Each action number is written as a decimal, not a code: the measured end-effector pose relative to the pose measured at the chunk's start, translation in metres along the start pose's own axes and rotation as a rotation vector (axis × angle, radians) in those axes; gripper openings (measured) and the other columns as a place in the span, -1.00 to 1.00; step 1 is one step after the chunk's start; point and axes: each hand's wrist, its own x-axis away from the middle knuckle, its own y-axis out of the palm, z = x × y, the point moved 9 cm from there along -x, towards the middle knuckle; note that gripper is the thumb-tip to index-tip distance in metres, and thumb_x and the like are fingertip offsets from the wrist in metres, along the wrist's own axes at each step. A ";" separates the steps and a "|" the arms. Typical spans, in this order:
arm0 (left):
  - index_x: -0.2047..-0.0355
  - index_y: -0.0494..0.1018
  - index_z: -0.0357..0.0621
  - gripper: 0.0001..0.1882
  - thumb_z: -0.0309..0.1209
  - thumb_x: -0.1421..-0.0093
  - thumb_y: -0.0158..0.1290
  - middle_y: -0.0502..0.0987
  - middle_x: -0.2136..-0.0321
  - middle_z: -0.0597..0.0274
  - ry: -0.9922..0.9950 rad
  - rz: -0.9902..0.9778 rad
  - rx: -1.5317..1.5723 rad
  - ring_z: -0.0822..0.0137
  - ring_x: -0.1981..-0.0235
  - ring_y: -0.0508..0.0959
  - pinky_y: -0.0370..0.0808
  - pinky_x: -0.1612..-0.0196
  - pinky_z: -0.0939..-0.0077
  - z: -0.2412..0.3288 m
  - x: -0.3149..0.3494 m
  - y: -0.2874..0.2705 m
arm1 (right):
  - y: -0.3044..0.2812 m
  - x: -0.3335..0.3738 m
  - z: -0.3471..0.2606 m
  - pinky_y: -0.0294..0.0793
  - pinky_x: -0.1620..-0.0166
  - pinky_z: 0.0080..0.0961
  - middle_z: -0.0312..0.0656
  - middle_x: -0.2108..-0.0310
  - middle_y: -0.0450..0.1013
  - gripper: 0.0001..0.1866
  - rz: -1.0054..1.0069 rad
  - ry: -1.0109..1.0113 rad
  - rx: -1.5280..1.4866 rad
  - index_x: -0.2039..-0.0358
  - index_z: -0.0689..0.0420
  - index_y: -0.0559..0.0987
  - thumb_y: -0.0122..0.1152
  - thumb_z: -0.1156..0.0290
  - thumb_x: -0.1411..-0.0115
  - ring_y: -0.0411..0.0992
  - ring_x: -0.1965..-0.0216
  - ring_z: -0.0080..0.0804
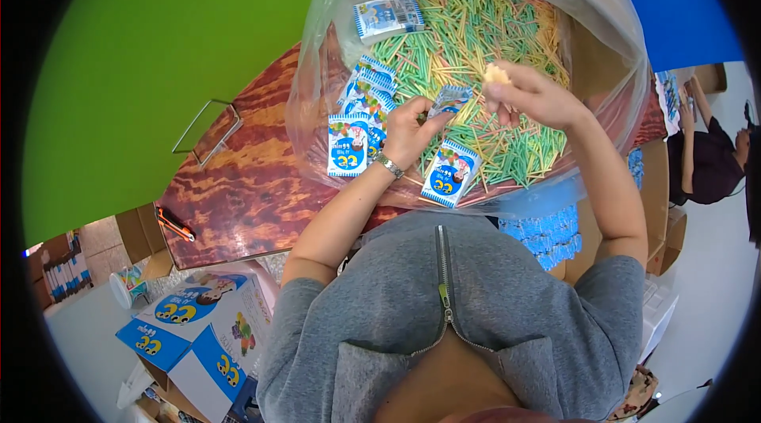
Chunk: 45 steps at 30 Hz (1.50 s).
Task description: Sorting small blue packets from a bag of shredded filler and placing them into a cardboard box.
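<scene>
A large clear plastic bag (305, 98) lies open before me, full of thin pastel sticks (444, 34) in green, yellow and pink that look like candy. My left hand (412, 131), with a watch on its wrist, grips a small blue-and-white packet (452, 96) over the sticks. To the right of it, my right hand (539, 96) is closed round a small bunch of pale sticks (497, 75), their ends showing above the fingers. Below the left hand rests another packet (451, 174). More packets (349, 144) overlap left of that hand, and one packet (388, 18) lies farther back.
The bag sits on a reddish wood-patterned table (230, 209). On the table are an orange-and-black cutter (176, 225) and a metal wire frame (210, 133). A printed carton (190, 336) stands at lower left. Blue packs (543, 237) are beside my right side. Another person (709, 153) is at far right.
</scene>
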 end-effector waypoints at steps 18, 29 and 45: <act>0.46 0.50 -0.23 -0.76 -0.42 0.08 0.33 0.50 0.54 0.14 0.353 0.127 -0.226 0.15 0.51 0.52 0.41 0.48 0.34 0.044 0.001 -0.020 | 0.069 -0.035 -0.054 0.54 0.31 -0.21 0.08 0.51 0.52 -0.82 -0.300 -0.048 1.764 0.48 0.30 0.56 0.22 0.40 -0.08 0.55 0.37 0.03; 0.33 0.51 -0.28 -0.65 -0.36 0.06 0.35 0.55 0.35 0.09 0.299 0.059 -0.106 0.17 0.53 0.53 0.43 0.50 0.45 0.026 0.006 -0.029 | 0.077 -0.024 -0.073 0.52 0.24 -0.20 0.02 0.12 0.44 -0.35 -0.056 -0.413 1.454 -0.11 0.06 0.37 0.38 0.30 0.02 0.51 0.25 -0.03; -0.03 0.38 -0.17 -0.49 -0.42 -0.04 0.22 0.55 0.43 0.03 -0.136 -0.013 -0.811 -0.02 0.35 0.54 0.48 0.31 0.16 -0.007 0.067 -0.142 | 0.106 -0.081 0.025 0.44 0.29 -0.20 0.08 0.37 0.51 -0.56 0.212 -0.315 0.731 0.00 0.19 0.42 0.26 0.29 -0.15 0.51 0.37 0.04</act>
